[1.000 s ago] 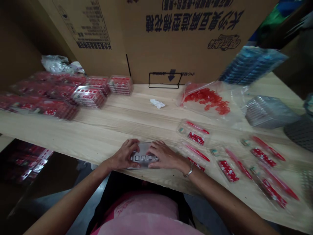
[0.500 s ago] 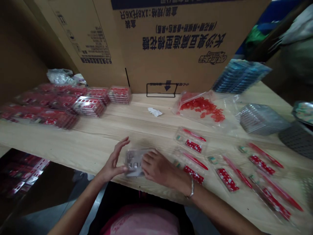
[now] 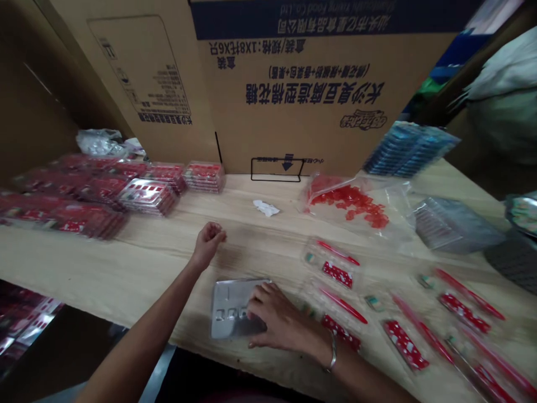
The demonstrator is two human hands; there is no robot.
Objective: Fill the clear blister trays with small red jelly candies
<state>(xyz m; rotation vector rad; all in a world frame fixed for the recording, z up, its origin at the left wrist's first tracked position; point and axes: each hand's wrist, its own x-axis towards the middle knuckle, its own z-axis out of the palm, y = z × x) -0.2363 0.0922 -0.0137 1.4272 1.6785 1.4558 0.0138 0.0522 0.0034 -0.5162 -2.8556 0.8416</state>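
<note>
A clear plastic blister tray (image 3: pixel 226 323) with small square hollows lies on the table in front of me. My right hand (image 3: pixel 277 319) rests over its right end, fingers curved and thumb apart, covering part of it. My left hand (image 3: pixel 210 243) is raised beyond the tray's upper left corner, with its fingers curled together; what they hold, if anything, I cannot make out. Right of the tray, several filled clear trays lie flat, each with a red pen (image 3: pixel 339 253), a red patterned packet (image 3: pixel 338 274) and a small greenish piece (image 3: pixel 310 258).
Stacked red packs (image 3: pixel 146 196) stand at the left. A clear bag of red pieces (image 3: pixel 348 201), nested clear trays (image 3: pixel 455 224) and blue packs (image 3: pixel 409 148) are at the right. A large carton (image 3: pixel 310 129) closes off the back, near a scrap of white paper (image 3: pixel 265 207).
My left hand has moved up and away from the tray, and its spread fingers have curled. My right hand stays at the tray's right end, its thumb now apart. The view has shifted.
</note>
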